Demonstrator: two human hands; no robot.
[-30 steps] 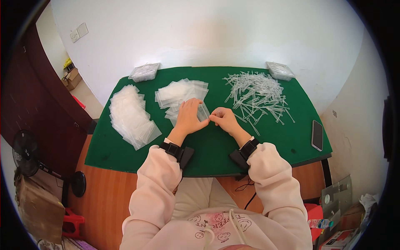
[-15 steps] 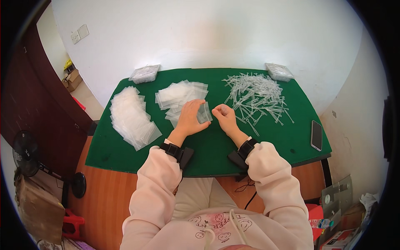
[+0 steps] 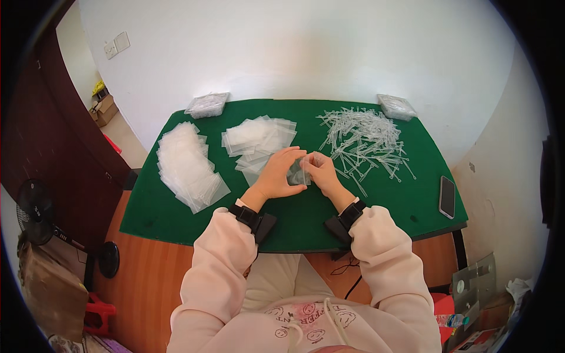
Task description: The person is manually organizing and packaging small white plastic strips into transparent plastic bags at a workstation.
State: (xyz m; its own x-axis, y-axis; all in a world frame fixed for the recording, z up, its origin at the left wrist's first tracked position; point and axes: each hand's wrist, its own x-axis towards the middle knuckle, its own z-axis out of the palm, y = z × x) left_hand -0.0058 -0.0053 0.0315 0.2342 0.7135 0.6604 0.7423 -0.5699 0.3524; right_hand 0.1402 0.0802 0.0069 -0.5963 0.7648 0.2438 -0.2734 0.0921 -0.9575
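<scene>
Over the middle of the green-covered table [image 3: 294,226], my left hand [image 3: 275,175] holds a small clear plastic bag [image 3: 298,176] between thumb and fingers. My right hand [image 3: 322,174] is closed in a pinch at the bag's right edge; whether it grips only that edge or something thin as well is hidden. Just beyond my left hand lies a loose pile of flat clear bags [image 3: 259,134]. A longer, overlapping row of whitish clear bags [image 3: 187,167] spreads to the left. Many thin clear plastic sticks with ringed ends [image 3: 365,136] are heaped beyond my right hand.
Two clear lidded boxes, a left one [image 3: 207,105] and a right one [image 3: 396,107], stand at the table's far corners by the wall. A dark phone [image 3: 446,197] lies near the right edge. A black fan [image 3: 36,212] stands on the floor at left.
Both hands have shifted slightly right and nearer to me, with the bag in the left. The right hand has closed the gap and now meets the bag's edge.
</scene>
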